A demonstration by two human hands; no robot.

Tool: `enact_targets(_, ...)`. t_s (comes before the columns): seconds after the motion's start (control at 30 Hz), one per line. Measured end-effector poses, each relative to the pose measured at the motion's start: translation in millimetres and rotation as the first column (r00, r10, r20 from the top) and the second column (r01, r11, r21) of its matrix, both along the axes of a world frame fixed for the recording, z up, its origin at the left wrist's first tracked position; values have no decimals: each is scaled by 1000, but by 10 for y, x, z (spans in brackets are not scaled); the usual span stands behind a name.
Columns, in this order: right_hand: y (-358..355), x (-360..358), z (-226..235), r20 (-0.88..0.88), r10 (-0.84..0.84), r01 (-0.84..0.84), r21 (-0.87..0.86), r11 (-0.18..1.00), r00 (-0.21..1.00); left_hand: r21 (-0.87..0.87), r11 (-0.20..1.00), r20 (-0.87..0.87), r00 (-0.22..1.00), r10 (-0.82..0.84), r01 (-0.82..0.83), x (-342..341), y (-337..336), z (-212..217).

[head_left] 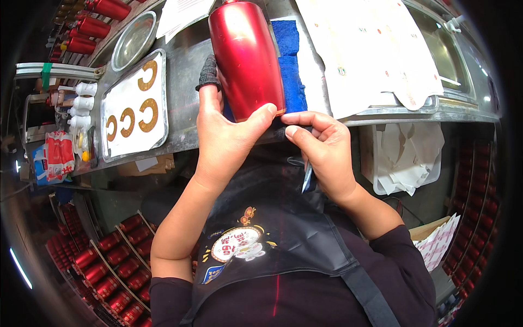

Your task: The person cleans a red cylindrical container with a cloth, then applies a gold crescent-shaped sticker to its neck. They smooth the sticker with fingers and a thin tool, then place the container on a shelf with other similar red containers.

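A glossy red bottle (245,60) lies on a blue cloth (294,82) at the bench edge, its base toward me. My left hand (226,128) is wrapped round its lower left side, thumb across the base rim; a dark knitted cover (208,73) sits on one finger. My right hand (329,152) is closed beside the base, its index fingertip at the rim's right corner. From under its curled fingers sticks a slim pointed metal tool (307,179), perhaps tweezers; most of it is hidden.
To the left, a tray (165,109) bears several gold C-shaped pieces (147,114), with a metal bowl (134,41) behind. White printed sheets (370,54) cover the right side. Below stands a white bin (376,163) of paper; racks of red bottles (117,267) flank me.
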State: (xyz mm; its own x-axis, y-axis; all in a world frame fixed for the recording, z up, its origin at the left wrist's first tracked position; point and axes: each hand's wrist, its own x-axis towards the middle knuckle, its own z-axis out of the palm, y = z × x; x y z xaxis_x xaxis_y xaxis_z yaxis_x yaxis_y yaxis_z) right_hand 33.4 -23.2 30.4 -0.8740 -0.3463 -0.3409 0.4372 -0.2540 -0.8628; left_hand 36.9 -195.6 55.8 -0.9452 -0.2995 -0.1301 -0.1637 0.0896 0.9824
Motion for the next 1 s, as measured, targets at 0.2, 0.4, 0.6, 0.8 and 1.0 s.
enact_targets(0.2,-68,12,46,52,-24,26,-27,999,998,-104,994,28,999,-29,32,3,-25,15)
enact_targets(0.4,-20,50,125,134,-23,29,-44,999,991,-91,996,-67,998,-7,1,-13,6,4)
enact_targets(0.6,2,86,151,86,-32,34,-23,999,996,-18,999,-5,999,-38,38,2,-2,25)
enact_targets(0.8,-20,111,142,14,-10,10,22,1000,1000,-81,996,-67,997,-27,21,-3,-13,-6)
enact_targets(1.0,-19,115,147,16,5,-5,15,1000,1000,-84,996,-126,992,-14,3,-2,-14,-57)
